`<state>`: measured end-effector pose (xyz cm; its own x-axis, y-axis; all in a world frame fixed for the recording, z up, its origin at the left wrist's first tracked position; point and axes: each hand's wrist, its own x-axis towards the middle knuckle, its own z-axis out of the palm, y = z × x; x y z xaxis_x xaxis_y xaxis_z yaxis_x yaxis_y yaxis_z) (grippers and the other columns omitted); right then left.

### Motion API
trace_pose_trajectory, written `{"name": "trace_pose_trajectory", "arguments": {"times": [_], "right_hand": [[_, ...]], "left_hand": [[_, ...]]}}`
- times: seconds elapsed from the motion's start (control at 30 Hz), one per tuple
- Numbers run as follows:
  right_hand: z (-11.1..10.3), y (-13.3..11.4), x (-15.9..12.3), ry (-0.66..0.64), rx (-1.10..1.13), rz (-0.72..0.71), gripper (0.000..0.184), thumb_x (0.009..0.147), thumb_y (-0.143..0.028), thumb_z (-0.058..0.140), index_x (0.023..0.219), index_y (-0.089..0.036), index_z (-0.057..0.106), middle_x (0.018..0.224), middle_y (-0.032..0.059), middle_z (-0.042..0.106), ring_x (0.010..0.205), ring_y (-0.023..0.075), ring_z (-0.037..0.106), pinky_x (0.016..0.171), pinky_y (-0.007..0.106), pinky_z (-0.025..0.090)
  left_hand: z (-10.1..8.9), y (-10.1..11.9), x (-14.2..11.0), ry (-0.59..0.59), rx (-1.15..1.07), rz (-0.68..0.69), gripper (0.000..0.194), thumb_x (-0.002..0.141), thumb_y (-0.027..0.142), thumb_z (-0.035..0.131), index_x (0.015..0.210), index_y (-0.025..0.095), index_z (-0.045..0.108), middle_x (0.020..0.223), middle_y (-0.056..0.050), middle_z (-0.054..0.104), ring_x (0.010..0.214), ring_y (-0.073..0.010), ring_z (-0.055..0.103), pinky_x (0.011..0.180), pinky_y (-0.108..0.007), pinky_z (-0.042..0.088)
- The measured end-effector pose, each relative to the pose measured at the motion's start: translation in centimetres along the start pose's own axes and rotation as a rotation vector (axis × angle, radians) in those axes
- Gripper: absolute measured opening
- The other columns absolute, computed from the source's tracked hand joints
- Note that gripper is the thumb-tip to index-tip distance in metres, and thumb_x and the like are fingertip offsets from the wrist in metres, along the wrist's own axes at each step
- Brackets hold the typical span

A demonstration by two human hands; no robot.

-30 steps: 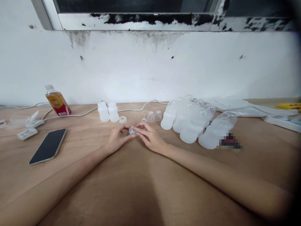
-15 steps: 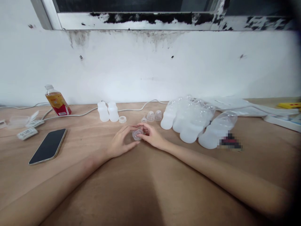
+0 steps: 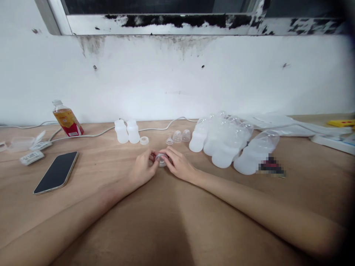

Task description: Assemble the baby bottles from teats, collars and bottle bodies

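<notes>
A translucent baby bottle collar (image 3: 161,162) is pinched between my two hands, just above or on the table. My left hand (image 3: 144,166) closes on its left side with thumb and fingers. From the right, my right hand (image 3: 177,162) grips its upper edge. My fingers hide part of it, and I cannot make out whether a nipple sits inside. Beyond my hands lie a clear nipple (image 3: 169,140) and two clear dome caps (image 3: 176,137). Another collar (image 3: 144,140) rests beside two white bottles (image 3: 133,132) standing upright.
Several capped bottles (image 3: 223,155) lie grouped at the right, near a pixelated dark item (image 3: 271,167). A phone (image 3: 56,173), small labelled packs (image 3: 31,157) and a drink bottle (image 3: 68,120) are on the left. A white cable (image 3: 100,135) runs along the wall; a power strip (image 3: 332,144) sits far right.
The collar has been turned over between my hands, from side-on, to face-up, to tilted with its lower rim showing. My left fingers have closed in around it.
</notes>
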<state>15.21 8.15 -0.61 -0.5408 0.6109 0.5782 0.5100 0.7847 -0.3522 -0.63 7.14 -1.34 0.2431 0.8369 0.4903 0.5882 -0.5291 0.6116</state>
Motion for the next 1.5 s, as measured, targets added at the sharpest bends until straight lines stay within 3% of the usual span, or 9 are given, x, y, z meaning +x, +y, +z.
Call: {"name": "trace_pose_trajectory", "arguments": {"times": [0.23,0.47,0.77,1.07,1.3,1.5], "right_hand": [[0.1,-0.4,-0.2,-0.065,-0.079,-0.023,0.018,0.080,-0.014,0.035,0.094,-0.016,0.046,0.087,0.0072,0.052,0.075,0.0163,0.052,0.066,0.029,0.043],[0.1,-0.4,0.0,-0.046,-0.120,0.015,0.021,0.086,-0.021,0.027,0.100,-0.018,0.044,0.092,0.0077,0.052,0.081,0.0171,0.053,0.069,0.030,0.043],[0.6,-0.4,-0.2,-0.134,-0.149,0.034,0.015,0.080,-0.013,0.032,0.092,-0.015,0.040,0.088,0.0102,0.054,0.075,0.0190,0.055,0.064,0.032,0.044],[0.1,-0.7,0.0,-0.073,-0.036,-0.037,0.023,0.080,-0.010,0.035,0.101,-0.017,0.041,0.094,0.0075,0.046,0.085,0.0159,0.048,0.078,0.031,0.042],[0.3,-0.3,-0.2,-0.103,-0.133,-0.034,0.026,0.076,-0.007,0.035,0.098,-0.016,0.044,0.092,0.0076,0.042,0.076,0.0151,0.048,0.071,0.030,0.044],[0.1,-0.7,-0.1,-0.164,-0.268,-0.007,0.019,0.077,-0.013,0.037,0.095,-0.015,0.043,0.091,0.0076,0.044,0.067,0.0143,0.048,0.061,0.028,0.042]], "left_hand": [[-0.2,0.0,-0.1,0.005,0.079,0.061,0.003,0.073,0.018,0.047,0.075,0.018,0.049,0.066,0.000,0.056,0.059,-0.0125,0.052,0.056,-0.024,0.040],[-0.5,0.6,-0.2,-0.028,0.030,0.090,0.012,0.082,0.024,0.037,0.084,0.018,0.047,0.077,-0.002,0.059,0.068,-0.0136,0.055,0.061,-0.025,0.042],[-0.2,0.0,-0.2,-0.062,0.147,0.123,0.004,0.079,0.020,0.040,0.079,0.019,0.044,0.071,-0.001,0.055,0.063,-0.0138,0.053,0.057,-0.024,0.040],[-0.3,-0.4,-0.2,-0.046,0.281,0.090,0.009,0.075,0.016,0.041,0.083,0.020,0.043,0.080,-0.002,0.059,0.076,-0.0187,0.056,0.069,-0.031,0.038],[-0.3,-0.4,-0.1,-0.083,0.342,0.122,0.009,0.074,0.024,0.047,0.080,0.020,0.042,0.081,-0.001,0.058,0.080,-0.0184,0.055,0.072,-0.032,0.037],[-0.4,0.0,-0.1,-0.132,0.392,0.106,0.009,0.072,0.019,0.045,0.080,0.019,0.041,0.078,-0.002,0.056,0.076,-0.0186,0.054,0.070,-0.032,0.038]]}}
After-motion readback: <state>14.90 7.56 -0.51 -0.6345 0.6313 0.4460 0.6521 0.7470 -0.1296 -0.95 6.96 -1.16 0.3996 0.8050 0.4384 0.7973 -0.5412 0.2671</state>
